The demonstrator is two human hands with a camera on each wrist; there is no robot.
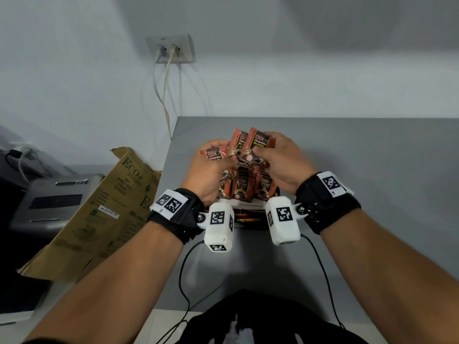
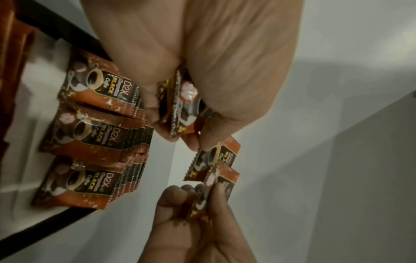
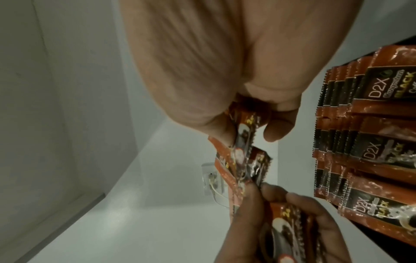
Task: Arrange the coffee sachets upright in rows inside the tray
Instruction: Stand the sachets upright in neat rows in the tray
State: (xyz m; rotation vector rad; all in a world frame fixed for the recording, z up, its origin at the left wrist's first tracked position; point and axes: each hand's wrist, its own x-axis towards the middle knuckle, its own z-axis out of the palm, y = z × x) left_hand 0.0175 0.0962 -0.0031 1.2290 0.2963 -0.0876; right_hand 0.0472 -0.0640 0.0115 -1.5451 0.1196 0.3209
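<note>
Here, tray (image 1: 250, 204) with upright sachet rows (image 1: 248, 187), each hand's grip pinching loose sachets (image 1: 258, 142) above

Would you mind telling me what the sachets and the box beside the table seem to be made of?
Sachets: probably glossy plastic or foil film, given the shiny glints and serrated sealed edges. Box: apparently matte brown cardboard, creased, with green print.

Orange-and-black sachets (image 1: 244, 186) stand upright in three rows in the tray (image 1: 248, 207); several more sachets (image 1: 258, 142) are fanned out just above the tray.
</note>
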